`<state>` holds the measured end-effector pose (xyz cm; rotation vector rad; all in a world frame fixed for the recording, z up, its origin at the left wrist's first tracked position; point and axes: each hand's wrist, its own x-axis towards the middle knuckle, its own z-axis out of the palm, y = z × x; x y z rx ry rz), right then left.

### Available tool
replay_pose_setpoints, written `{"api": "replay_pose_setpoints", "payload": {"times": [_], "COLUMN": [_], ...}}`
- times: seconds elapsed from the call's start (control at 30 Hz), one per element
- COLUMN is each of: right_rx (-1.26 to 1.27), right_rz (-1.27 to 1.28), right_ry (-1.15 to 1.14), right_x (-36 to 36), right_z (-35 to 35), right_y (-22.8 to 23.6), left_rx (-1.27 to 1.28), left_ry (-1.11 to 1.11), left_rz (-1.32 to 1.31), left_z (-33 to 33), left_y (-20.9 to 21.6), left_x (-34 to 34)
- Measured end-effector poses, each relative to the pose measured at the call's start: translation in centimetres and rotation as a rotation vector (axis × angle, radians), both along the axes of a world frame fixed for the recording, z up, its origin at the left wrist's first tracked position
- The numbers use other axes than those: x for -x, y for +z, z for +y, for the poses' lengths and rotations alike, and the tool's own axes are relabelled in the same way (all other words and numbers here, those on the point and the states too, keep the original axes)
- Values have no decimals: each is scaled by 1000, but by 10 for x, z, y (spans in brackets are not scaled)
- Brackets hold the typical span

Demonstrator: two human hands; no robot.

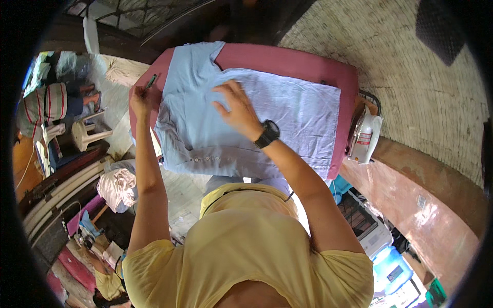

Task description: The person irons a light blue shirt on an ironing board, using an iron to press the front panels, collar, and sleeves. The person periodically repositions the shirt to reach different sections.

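A light blue button-up shirt [205,128] lies spread on a maroon padded ironing board [287,56], lightly creased, with its buttons along the near edge. At the board's left edge my left hand [139,101] is closed, with a slim dark green, pen-like object [151,81] at its fingertips. My right hand [237,109], a black watch [267,134] on its wrist, is over the middle of the shirt, its fingers stretched and apart, holding nothing. Whether its palm touches the cloth I cannot tell.
A white iron [365,137] stands on a rest at the board's right end. Left of the board are a beige stool [87,131], a seated person [51,105] and a pile of pale cloth [118,187]. A blue water container [393,272] is at lower right.
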<state>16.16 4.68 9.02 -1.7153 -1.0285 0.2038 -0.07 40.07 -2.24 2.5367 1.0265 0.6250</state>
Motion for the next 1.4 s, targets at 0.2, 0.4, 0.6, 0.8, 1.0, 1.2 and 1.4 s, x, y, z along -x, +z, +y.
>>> {"api": "replay_pose_setpoints", "payload": {"times": [0.2,0.4,0.6,0.8,1.0,1.2,1.4], "right_rx": [202,515,359,645,643,674,661], "right_rz": [-557,-153,-94,129,195,191,176], "right_ry": [-188,-305,-406,-315,-251,-188,-124], "right_x": [2,-68,-142,-166,-181,-193,-202], "right_z": [10,-95,-184,-186,-178,-168,-169], "right_y": [37,-12,-51,-44,-52,-59,-68], "left_rx": [475,636,563,517,454,423,441], "left_ry": [-548,-741,-952,-1054,-1120,-1146,-1131], "left_rz": [-96,-307,96,316,319,276,247], "left_z": [-186,-265,-314,-321,-321,-316,-319], "left_y": [131,126,47,28,36,32,50], "left_x": [-94,-194,-289,-317,-317,-315,-310]}}
